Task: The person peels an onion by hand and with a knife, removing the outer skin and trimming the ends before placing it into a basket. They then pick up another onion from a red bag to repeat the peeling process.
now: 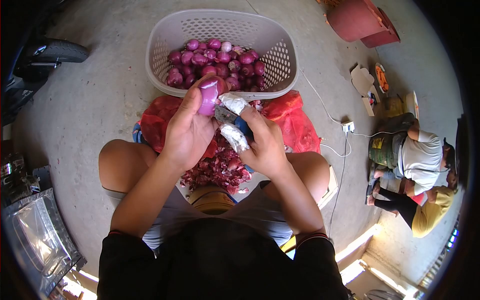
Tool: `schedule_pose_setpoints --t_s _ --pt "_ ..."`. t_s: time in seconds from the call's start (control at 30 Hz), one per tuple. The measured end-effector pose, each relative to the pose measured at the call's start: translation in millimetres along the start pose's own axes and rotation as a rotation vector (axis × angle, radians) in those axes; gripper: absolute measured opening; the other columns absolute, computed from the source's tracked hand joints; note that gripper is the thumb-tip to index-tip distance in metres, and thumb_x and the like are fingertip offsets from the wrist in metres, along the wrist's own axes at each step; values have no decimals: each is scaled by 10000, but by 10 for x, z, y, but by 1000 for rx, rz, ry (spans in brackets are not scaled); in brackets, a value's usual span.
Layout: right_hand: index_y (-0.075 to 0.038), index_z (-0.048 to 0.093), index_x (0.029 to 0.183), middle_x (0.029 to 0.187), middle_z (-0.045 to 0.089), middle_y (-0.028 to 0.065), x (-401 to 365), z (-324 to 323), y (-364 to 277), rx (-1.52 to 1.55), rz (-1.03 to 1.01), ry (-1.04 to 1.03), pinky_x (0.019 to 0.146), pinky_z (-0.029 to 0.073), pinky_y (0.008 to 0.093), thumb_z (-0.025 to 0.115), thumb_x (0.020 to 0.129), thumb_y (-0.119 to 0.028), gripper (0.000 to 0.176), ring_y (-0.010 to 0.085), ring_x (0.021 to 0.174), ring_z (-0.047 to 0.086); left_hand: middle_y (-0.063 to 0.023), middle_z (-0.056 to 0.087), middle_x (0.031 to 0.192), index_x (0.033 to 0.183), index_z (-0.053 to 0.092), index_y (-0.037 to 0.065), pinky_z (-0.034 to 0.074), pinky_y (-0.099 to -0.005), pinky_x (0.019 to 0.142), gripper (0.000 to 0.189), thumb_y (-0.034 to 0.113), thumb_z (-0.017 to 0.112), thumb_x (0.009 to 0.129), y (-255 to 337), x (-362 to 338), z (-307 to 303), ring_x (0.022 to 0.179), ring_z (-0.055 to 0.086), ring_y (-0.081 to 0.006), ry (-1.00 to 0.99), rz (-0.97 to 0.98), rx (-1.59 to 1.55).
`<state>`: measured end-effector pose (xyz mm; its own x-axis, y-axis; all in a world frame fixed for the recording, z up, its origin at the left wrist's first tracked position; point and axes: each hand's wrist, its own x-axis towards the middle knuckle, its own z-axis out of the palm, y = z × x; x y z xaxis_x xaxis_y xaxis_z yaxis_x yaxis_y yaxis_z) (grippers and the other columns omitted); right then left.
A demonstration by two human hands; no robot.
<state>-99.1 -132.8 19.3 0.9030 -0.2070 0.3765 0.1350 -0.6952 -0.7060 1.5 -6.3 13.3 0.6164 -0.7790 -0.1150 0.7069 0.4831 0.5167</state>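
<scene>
red tub [357, 20] top right | white cable [318, 100] on floor | two people [420, 160] seated right | tyre [55, 50] left

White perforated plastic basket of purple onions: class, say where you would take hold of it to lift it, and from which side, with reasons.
Probably take the white perforated plastic basket by its rolled rim at the two short ends, coming from left and right. Its walls flare outward, so the rim overhangs, and the purple onions lie between.
</scene>
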Motion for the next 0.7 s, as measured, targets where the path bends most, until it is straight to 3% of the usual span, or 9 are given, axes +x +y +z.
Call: schedule_pose_setpoints --t_s 0.27,0.4,0.7 --pt "-48 566 1114 974 631 181 54 -47 66 22 -52 90 637 519 402 708 676 -80 461 353 801 638 -57 476 1300 1330 387 103 329 -391 1007 446 380 370 981 -25 -34 10 1193 444 -175 -27 -45 66" --pt "-51 542 1131 894 629 172 20 -77 55 33 -90 -6 568 496 421 721 652 -86 513 359 725 632 -57 476 1300 1333 386 100 325 -387 1014 455 385 377 979 -14 -34 31 1198 440 -175 -2 -59 19" --pt "-65 513 1073 905 631 172 27 -55 82 -59 -86 -9 578 503 431 719 641 -87 479 365 732 633 -62 473 1301 1333 387 88 291 -378 1057 465 383 392 975 -24 -49 49 1217 426 -185 5 -75 -30"
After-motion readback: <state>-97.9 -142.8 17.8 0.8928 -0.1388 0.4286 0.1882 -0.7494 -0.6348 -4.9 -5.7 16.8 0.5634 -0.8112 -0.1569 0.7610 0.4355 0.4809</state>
